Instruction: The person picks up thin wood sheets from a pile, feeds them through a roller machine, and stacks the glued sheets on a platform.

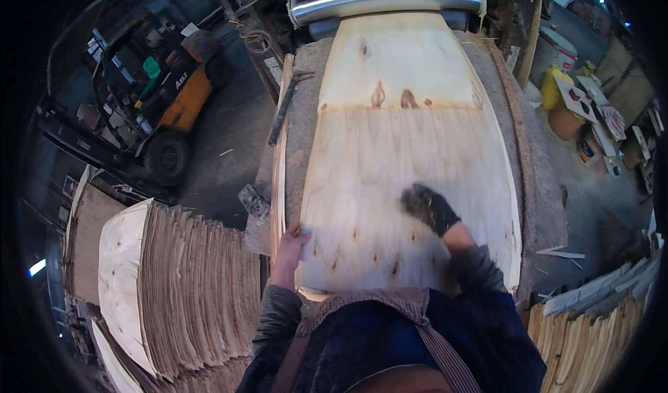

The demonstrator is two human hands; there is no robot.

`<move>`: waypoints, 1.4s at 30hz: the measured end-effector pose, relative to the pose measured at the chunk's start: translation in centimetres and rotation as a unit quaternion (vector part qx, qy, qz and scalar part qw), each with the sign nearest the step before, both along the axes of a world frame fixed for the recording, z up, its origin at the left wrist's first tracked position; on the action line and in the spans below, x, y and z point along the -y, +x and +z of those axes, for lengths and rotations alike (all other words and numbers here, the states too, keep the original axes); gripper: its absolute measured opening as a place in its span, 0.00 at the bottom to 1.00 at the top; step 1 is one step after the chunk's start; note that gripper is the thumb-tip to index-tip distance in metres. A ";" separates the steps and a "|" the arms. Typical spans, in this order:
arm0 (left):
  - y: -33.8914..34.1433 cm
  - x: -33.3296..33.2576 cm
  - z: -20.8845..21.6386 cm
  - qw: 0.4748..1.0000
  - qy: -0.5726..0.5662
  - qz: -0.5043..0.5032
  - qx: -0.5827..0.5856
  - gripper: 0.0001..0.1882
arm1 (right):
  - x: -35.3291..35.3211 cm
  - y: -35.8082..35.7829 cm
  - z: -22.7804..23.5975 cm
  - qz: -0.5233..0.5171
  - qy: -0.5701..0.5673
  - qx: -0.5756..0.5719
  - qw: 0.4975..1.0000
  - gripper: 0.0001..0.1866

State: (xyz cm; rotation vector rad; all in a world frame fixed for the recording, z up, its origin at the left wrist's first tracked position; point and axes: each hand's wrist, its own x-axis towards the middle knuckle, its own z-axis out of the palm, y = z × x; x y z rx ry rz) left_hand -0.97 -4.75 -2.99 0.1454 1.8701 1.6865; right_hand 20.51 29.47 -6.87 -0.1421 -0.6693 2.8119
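Note:
A pale wood veneer sheet (pixel 403 156) with brown knots lies lengthwise before me, its far end at a shiny metal roller (pixel 390 4). A brownish line crosses it; whether that is a joint between two sheets I cannot tell. My bare left hand (pixel 289 248) is closed at the sheet's near left edge, its thumb side over the wood. My right hand (pixel 430 209), in a dark glove, rests flat over the sheet right of the middle, fingers stretched out toward the left and slightly blurred.
A hammer-like tool (pixel 284 107) lies along the table's left side. Tall veneer stacks stand at the lower left (pixel 198 288) and lower right (pixel 591 344). An orange forklift (pixel 184 107) is parked at the far left. A white drum (pixel 554 50) and cluttered containers stand at the right.

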 end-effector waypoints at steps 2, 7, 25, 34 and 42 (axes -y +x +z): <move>-0.7 0.7 0.6 1.000 0.018 -0.004 0.002 0.22 | 4.7 3.6 1.7 0.020 0.085 0.066 0.994 0.19; -0.9 0.8 5.2 0.998 0.045 -0.011 -0.035 0.20 | 12.8 11.7 6.4 0.077 0.014 0.155 0.985 0.20; -2.3 0.5 9.5 0.996 0.079 -0.035 0.012 0.23 | 13.8 17.8 4.8 -0.116 0.286 0.372 0.875 0.16; 1.8 -0.3 -2.2 0.913 -0.241 -0.138 -0.298 0.39 | 1.4 4.9 2.6 -0.167 0.030 0.199 0.965 0.13; 1.4 -1.0 -1.3 0.983 -0.149 -0.058 -0.091 0.36 | -4.7 -4.6 3.7 -0.230 0.014 0.102 0.968 0.14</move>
